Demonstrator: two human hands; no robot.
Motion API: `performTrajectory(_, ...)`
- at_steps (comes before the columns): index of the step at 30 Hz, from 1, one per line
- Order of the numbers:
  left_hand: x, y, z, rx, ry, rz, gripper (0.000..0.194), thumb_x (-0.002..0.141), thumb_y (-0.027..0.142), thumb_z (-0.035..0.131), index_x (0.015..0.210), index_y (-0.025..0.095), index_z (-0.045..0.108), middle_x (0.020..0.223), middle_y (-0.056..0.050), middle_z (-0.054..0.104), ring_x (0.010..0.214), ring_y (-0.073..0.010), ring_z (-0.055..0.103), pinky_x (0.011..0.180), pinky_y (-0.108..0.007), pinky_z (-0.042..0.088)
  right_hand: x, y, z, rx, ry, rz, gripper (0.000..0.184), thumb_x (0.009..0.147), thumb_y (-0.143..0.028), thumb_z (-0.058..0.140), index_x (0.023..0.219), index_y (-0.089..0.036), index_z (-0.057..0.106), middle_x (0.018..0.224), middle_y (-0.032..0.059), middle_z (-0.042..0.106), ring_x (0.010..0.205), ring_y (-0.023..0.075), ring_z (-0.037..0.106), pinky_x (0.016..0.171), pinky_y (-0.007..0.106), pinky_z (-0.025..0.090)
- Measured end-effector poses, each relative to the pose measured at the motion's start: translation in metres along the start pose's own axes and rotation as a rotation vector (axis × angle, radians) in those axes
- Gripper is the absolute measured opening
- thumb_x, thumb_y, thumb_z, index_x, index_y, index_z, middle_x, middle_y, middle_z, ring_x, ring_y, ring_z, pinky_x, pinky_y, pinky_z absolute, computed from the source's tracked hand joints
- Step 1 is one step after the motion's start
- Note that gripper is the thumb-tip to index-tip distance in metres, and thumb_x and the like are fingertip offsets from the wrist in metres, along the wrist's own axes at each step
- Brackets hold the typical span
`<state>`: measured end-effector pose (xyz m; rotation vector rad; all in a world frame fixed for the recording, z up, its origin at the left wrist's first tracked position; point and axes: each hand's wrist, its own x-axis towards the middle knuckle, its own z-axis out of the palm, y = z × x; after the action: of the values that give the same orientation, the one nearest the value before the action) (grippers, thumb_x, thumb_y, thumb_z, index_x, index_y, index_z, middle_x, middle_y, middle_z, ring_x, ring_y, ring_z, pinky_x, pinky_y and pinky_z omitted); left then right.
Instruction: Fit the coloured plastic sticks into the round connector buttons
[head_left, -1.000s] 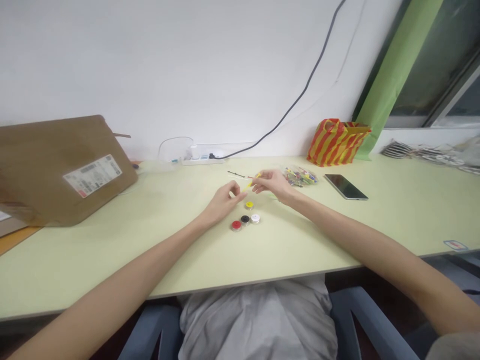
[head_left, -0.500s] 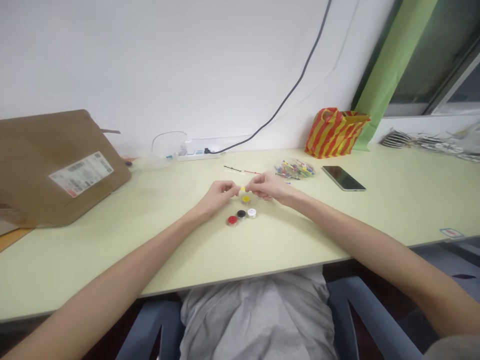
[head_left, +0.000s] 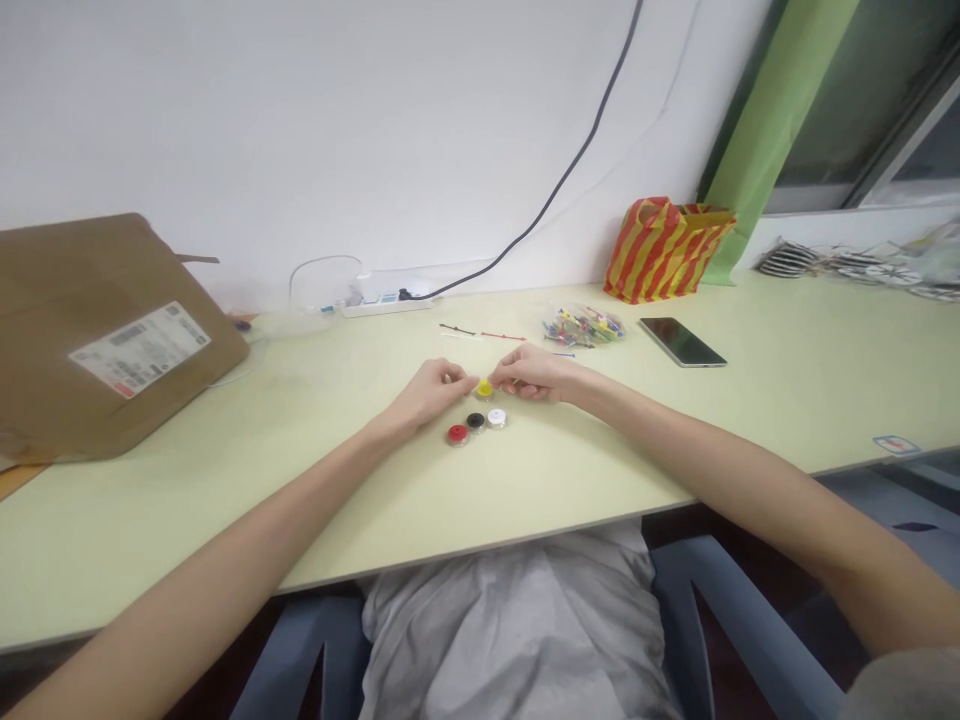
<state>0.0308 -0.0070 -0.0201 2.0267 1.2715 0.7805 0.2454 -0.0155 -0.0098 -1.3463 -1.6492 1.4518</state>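
From here, at the yellow-topped piece (head_left: 485, 389), the left hand (head_left: 435, 392) is on its left and the right hand (head_left: 536, 373) on its right, fingertips pinched narrow; I can't tell what either grips. Nearer the person than that piece sit the red (head_left: 457, 434), black (head_left: 475, 421) and white (head_left: 496, 418) pieces.

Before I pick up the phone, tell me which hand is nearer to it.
Right. The right hand is left of the phone and slightly closer to the person; the left hand is farther left, beyond the yellow-topped container.
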Motion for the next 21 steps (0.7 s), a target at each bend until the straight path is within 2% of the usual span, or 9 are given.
performTrajectory(3, -0.0004, 0.0001, -0.0004, 0.012, -0.016, 0.013, 0.037, 0.077, 0.051, 0.07, 0.064, 0.017, 0.067, 0.077, -0.004, 0.061, 0.075, -0.0196, 0.053, 0.064, -0.03, 0.039, 0.003, 0.0031, -0.002, -0.031, -0.017, 0.006, 0.021, 0.081, -0.02, 0.072, 0.064, -0.014, 0.061, 0.054, -0.0028, 0.055, 0.037, 0.0029, 0.036, 0.033, 0.019, 0.018)
performTrajectory(10, 0.0007, -0.002, -0.0005, -0.025, 0.012, 0.002, 0.037, 0.071, 0.051, 0.075, 0.06, 0.018, 0.065, 0.063, -0.001, 0.055, 0.063, -0.0168, 0.05, 0.058, -0.029, 0.037, 0.0038, 0.0001, -0.0051, -0.065, -0.039, 0.031, 0.022, 0.081, -0.023, 0.074, 0.065, -0.014, 0.062, 0.056, -0.002, 0.058, 0.037, 0.0026, 0.038, 0.033, 0.018, 0.02)
performTrajectory(16, 0.0023, -0.0027, -0.002, -0.004, -0.062, -0.024, 0.036, 0.073, 0.051, 0.074, 0.062, 0.017, 0.068, 0.066, -0.001, 0.057, 0.063, -0.0156, 0.048, 0.058, -0.029, 0.035, 0.0022, -0.0025, -0.0064, -0.078, -0.058, 0.023, 0.023, 0.083, -0.02, 0.068, 0.062, -0.013, 0.06, 0.054, -0.0026, 0.055, 0.036, 0.0028, 0.038, 0.033, 0.019, 0.019)
performTrajectory(21, 0.0037, -0.005, -0.0017, 0.013, -0.085, -0.031, 0.035, 0.078, 0.051, 0.07, 0.065, 0.018, 0.07, 0.068, 0.0, 0.058, 0.063, -0.0141, 0.046, 0.059, -0.028, 0.034, 0.0008, -0.0036, -0.0075, -0.081, -0.077, 0.02, 0.023, 0.08, -0.021, 0.071, 0.061, -0.014, 0.059, 0.055, -0.0019, 0.055, 0.037, 0.0027, 0.038, 0.033, 0.018, 0.018)
